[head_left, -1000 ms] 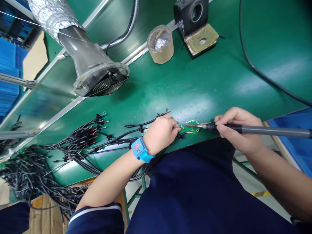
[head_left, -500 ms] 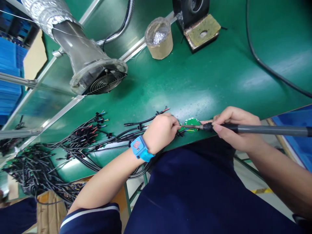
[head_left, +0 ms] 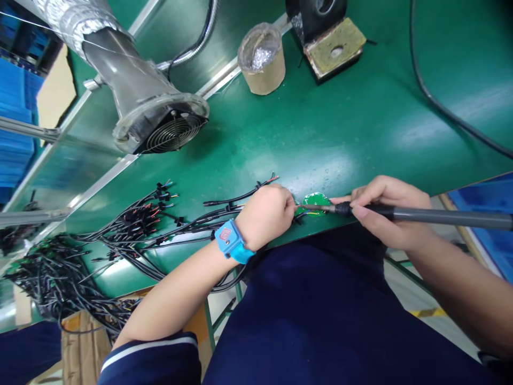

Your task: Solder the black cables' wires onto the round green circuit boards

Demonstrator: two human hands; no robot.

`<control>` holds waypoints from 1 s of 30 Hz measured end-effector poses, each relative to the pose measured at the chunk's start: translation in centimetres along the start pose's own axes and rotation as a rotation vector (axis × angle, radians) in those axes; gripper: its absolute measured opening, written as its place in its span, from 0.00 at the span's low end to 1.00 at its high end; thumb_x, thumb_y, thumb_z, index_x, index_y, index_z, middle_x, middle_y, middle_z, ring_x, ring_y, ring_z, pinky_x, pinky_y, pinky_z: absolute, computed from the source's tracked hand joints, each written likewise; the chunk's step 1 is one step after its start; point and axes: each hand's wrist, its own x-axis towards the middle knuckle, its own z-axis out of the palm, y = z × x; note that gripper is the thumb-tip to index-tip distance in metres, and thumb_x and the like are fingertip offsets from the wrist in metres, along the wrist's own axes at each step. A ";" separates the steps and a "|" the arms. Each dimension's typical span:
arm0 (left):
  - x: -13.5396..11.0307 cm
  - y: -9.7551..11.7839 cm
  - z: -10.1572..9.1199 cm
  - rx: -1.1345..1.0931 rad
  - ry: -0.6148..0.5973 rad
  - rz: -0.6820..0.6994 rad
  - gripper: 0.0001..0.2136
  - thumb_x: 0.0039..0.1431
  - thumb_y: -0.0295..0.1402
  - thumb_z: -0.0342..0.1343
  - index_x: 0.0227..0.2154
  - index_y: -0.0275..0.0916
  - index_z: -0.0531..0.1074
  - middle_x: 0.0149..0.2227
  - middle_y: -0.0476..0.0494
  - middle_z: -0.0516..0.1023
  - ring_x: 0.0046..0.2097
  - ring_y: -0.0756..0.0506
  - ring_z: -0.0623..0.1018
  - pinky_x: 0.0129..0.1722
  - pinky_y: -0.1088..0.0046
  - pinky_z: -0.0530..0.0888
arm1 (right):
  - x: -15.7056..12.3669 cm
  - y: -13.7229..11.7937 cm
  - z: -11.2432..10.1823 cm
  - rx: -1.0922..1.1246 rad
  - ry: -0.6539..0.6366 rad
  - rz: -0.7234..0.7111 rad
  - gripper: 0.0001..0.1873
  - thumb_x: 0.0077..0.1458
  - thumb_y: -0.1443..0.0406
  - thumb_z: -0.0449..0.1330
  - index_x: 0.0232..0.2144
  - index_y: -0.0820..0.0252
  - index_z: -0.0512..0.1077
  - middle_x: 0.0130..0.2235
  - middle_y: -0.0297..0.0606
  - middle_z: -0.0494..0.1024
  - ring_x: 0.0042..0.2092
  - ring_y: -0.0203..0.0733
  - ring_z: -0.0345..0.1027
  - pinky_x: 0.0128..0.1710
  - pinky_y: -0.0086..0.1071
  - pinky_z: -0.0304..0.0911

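Note:
A small round green circuit board lies at the near edge of the green table. My right hand is closed around a grey soldering iron, whose metal tip rests on the board. My left hand, with a blue wrist strap, is pinched just left of the board; what its fingertips hold is hidden. Thin coloured wires lead from the board under that hand.
Bundles of black cables spread over the table's left. A fume extractor duct with a fan hangs at the upper left. A cardboard cup of solder scraps and an iron stand sit at the back. A black cord runs right.
The iron's tip has slid slightly left across the board toward my left fingertips. Both hands stay in nearly the same place; the view has shifted a little.

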 end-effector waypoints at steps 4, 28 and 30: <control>-0.1 -0.1 0.0 0.000 0.002 0.018 0.08 0.54 0.24 0.53 0.23 0.35 0.74 0.25 0.44 0.74 0.29 0.47 0.73 0.35 0.69 0.72 | -0.1 0.0 0.0 0.020 -0.049 -0.109 0.07 0.46 0.71 0.61 0.29 0.56 0.69 0.26 0.33 0.71 0.33 0.43 0.73 0.34 0.40 0.72; -1.5 -0.5 0.3 -0.189 0.094 -0.053 0.06 0.56 0.30 0.57 0.26 0.37 0.76 0.28 0.45 0.72 0.32 0.48 0.73 0.36 0.71 0.71 | 2.5 0.6 -1.9 0.269 0.528 -0.342 0.06 0.38 0.68 0.64 0.23 0.61 0.70 0.20 0.31 0.71 0.17 0.36 0.61 0.25 0.44 0.72; -1.6 -1.2 0.1 -0.182 0.185 -0.079 0.06 0.58 0.31 0.56 0.29 0.37 0.76 0.29 0.45 0.73 0.34 0.48 0.73 0.37 0.71 0.71 | 2.6 0.6 -1.9 0.279 0.528 -0.349 0.06 0.37 0.68 0.64 0.23 0.61 0.70 0.19 0.30 0.71 0.17 0.36 0.60 0.24 0.44 0.72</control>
